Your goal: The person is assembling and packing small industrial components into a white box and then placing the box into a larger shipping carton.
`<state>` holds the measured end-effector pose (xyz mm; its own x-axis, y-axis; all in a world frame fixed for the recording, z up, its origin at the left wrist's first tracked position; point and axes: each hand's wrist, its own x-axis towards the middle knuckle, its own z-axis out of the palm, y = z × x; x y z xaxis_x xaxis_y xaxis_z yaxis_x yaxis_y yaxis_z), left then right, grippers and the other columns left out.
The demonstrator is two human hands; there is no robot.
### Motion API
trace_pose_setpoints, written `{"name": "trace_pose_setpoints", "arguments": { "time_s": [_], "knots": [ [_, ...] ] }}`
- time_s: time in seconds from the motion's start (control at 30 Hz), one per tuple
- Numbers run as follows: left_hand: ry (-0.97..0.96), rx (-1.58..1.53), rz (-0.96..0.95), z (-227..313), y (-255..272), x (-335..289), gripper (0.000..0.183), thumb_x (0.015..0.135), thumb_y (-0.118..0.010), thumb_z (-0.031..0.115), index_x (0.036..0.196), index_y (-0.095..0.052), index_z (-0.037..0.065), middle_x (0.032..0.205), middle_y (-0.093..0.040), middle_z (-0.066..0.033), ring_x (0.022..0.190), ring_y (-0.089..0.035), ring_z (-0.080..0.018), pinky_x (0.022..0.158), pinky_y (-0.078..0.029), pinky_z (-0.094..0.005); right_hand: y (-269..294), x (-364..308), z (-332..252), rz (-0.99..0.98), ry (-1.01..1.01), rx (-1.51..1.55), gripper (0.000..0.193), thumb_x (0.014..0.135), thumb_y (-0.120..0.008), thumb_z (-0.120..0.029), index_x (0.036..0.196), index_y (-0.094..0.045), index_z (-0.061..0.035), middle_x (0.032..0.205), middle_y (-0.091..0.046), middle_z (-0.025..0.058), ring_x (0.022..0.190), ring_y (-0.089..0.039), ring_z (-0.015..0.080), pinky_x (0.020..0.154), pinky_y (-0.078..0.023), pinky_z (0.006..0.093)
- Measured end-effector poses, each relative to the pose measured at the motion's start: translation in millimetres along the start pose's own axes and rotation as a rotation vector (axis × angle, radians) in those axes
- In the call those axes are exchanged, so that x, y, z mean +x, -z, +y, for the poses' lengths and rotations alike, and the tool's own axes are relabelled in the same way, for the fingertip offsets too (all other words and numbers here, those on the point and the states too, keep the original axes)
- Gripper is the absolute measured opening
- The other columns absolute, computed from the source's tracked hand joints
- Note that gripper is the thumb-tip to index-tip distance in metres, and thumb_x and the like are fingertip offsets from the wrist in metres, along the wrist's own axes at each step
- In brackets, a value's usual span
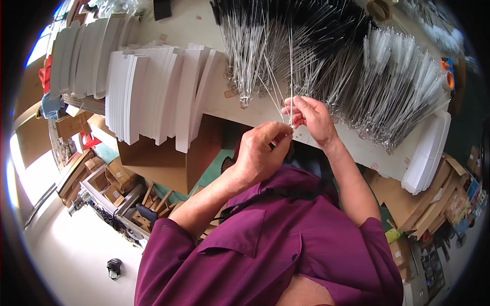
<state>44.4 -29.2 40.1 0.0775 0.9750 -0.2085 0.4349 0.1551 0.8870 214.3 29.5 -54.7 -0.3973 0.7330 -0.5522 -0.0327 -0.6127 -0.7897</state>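
Observation:
A few thin wire-handled brushes (278, 94) stand up between my hands in front of my chest, their wires fanning away toward the table. My left hand (261, 149) is closed in a pinch round their lower ends. Close beside it, my right hand (316, 122) has its fingers curled against the same wires, just above the left fingertips. The small looped ends are partly hidden by my fingers. Beyond my hands lies a wide pile of black-bristled wire brushes (316, 30), handles pointing toward me. To the right lie many white-bristled wire brushes (393, 76).
Stacks of folded white cartons (145, 92) line the table's (224, 109) left side. An open cardboard box (158, 163) stands below them. Another white carton stack (427, 153) is at the right edge, near orange-handled scissors (449, 76). Flattened cardboard (423, 199) leans at the lower right.

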Motion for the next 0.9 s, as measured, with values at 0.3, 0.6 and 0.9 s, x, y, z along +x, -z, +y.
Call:
{"name": "trace_pose_setpoints", "arguments": {
  "time_s": [0.3,0.6,0.9],
  "knots": [
    [-0.039,-0.139,-0.072,34.8,0.8,4.0,0.012,0.084,-0.072,-0.003,0.096,-0.068,-0.001,0.083,-0.073,-0.0098,0.077,-0.073,-0.0148,0.072,-0.057,-0.0279,-20.2,44.8,-32.1,-0.150,-0.023,0.306,0.044,0.106,-0.047,-0.033,0.130,-0.057,0.0029,0.112,-0.069,0.0158,0.096,-0.068,0.0202,0.084,-0.055,0.0338],
    [-0.178,-0.214,-0.099,89.5,26.1,26.1,0.013,0.084,-0.073,-0.004,0.095,-0.068,-0.002,0.082,-0.071,-0.0070,0.076,-0.070,-0.0101,0.069,-0.057,-0.0257,-48.9,77.1,-25.9,-0.179,0.034,0.479,0.041,0.105,-0.051,-0.028,0.132,-0.055,0.0019,0.116,-0.068,0.0160,0.105,-0.067,0.0227,0.089,-0.056,0.0357],
    [-0.194,-0.315,0.227,138.7,96.5,54.1,0.014,0.086,-0.059,-0.008,0.098,-0.066,-0.009,0.080,-0.069,-0.0151,0.066,-0.066,-0.0197,0.062,-0.053,-0.0286,-41.0,96.3,-7.5,-0.031,0.058,0.320,0.057,0.102,-0.056,-0.036,0.140,-0.049,0.0062,0.115,-0.065,0.0131,0.096,-0.066,0.0192,0.077,-0.057,0.0296]
  ]
}}
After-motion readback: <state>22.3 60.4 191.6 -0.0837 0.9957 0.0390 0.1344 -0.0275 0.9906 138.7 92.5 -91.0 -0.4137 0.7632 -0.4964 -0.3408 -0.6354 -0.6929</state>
